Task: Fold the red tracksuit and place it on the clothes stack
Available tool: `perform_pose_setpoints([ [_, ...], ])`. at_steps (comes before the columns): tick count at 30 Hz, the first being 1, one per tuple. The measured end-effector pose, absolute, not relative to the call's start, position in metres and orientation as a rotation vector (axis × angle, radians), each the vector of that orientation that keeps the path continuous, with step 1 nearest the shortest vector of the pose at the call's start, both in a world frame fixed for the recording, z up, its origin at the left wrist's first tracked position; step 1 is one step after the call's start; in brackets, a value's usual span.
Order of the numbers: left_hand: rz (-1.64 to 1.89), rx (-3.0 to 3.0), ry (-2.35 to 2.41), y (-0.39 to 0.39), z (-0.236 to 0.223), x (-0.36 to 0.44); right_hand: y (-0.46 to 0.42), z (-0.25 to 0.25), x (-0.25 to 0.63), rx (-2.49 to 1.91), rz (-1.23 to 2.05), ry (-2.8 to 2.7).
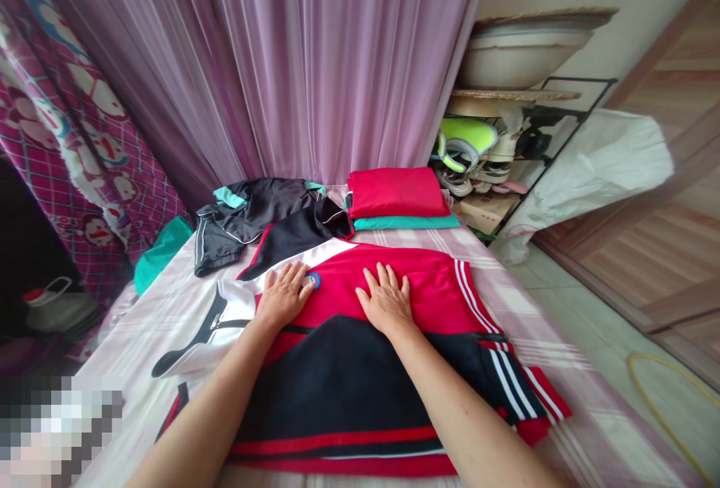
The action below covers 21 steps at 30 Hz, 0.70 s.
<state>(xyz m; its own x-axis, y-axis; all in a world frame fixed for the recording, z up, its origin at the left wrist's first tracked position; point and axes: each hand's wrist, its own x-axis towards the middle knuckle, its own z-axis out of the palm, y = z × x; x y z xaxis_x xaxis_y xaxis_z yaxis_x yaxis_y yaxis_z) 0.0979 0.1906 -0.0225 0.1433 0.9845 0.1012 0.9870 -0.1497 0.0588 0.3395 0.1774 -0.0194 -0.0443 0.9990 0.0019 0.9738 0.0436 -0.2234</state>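
Observation:
A red, black and white track jacket lies spread on the table, its collar to the left and its striped hem to the right. My left hand rests flat on the red chest part, beside a round blue badge. Further right, my right hand is also laid flat on the red cloth, fingers spread. One black sleeve is folded across the near side of the jacket; the other black sleeve reaches away at the far side.
Beyond the jacket sit a folded red garment on a teal one and a crumpled dark jacket. Purple curtains hang behind the checked tablecloth. A rack with shoes stands at the right, near a white sack.

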Motion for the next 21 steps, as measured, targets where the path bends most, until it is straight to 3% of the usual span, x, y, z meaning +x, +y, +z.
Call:
perform_pose_setpoints([
  [9, -0.060, -2.311, -2.113, 0.189, -0.014, 0.106, 0.217, -0.002, 0.315, -1.820, 0.401, -2.387],
  [21, -0.086, -2.302, -2.109, 0.191, -0.015, 0.106, 0.229, -0.017, 0.443, -2.438, 0.134, -2.023],
])
